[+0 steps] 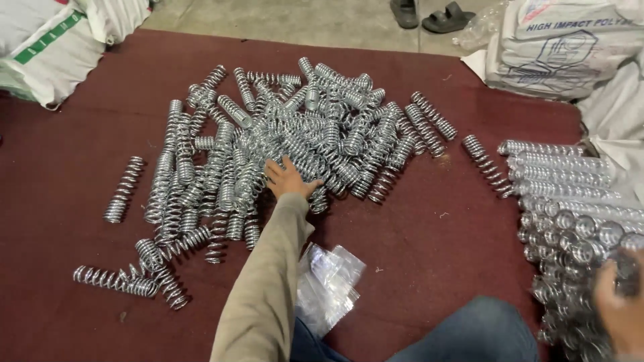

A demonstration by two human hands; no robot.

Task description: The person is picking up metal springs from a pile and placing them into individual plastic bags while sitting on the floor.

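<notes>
A big loose pile of shiny metal coil springs (295, 127) lies on a dark red mat (429, 228). My left hand (288, 177), in a tan sleeve, reaches into the near edge of the pile with its fingers spread on the springs and nothing gripped. My right hand (620, 302) is blurred at the lower right corner, against a neat stack of springs (563, 201). Whether it holds a spring cannot be made out.
A few stray springs (124, 189) lie left of the pile. Small clear plastic bags (329, 281) rest on the mat by my knee. White woven sacks (570, 47) stand at the right and back left. Dark sandals (446, 19) sit on the concrete floor beyond.
</notes>
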